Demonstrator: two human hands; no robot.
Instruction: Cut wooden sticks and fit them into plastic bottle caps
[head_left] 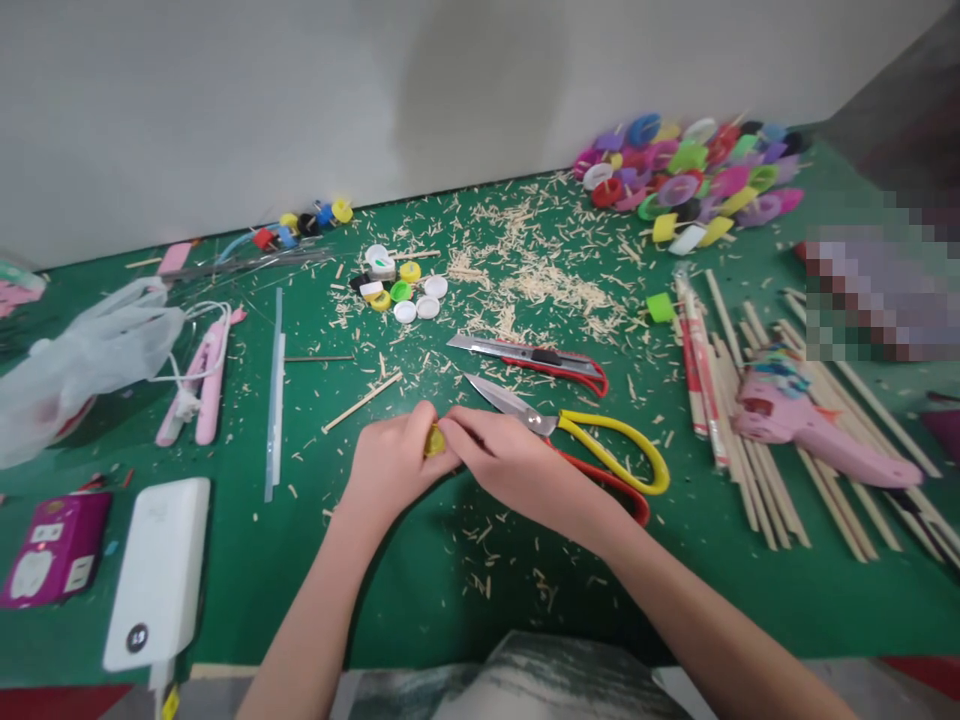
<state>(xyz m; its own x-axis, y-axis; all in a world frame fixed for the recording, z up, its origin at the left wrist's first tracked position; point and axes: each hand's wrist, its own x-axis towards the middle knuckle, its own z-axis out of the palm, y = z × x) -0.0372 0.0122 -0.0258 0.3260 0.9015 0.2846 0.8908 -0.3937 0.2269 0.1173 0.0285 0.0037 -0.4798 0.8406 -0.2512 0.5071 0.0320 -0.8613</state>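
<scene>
My left hand (pixel 397 455) is closed around a small yellow bottle cap (pixel 434 441), which shows only in part between its fingers. Pressed up against the cap's right side, my right hand (pixel 504 462) has its fingers pinched together; what they grip is hidden. Just beyond the right hand lie scissors (pixel 611 440) with one yellow and one red handle, their blades pointing away to the left. A red-handled utility knife (pixel 536 355) rests above them, blade out. Several loose caps (pixel 403 291), white, yellow and green, sit farther back, beside a thin wooden stick (pixel 363 402).
Wood shavings (pixel 555 280) litter the green table. A pile of colourful caps on sticks (pixel 690 175) stands at the back right. Wooden sticks (pixel 757 480) and a pink glue gun (pixel 817 425) lie right. Leftward are a white power bank (pixel 159 570), a purple box (pixel 56 550) and a plastic bag (pixel 90 350).
</scene>
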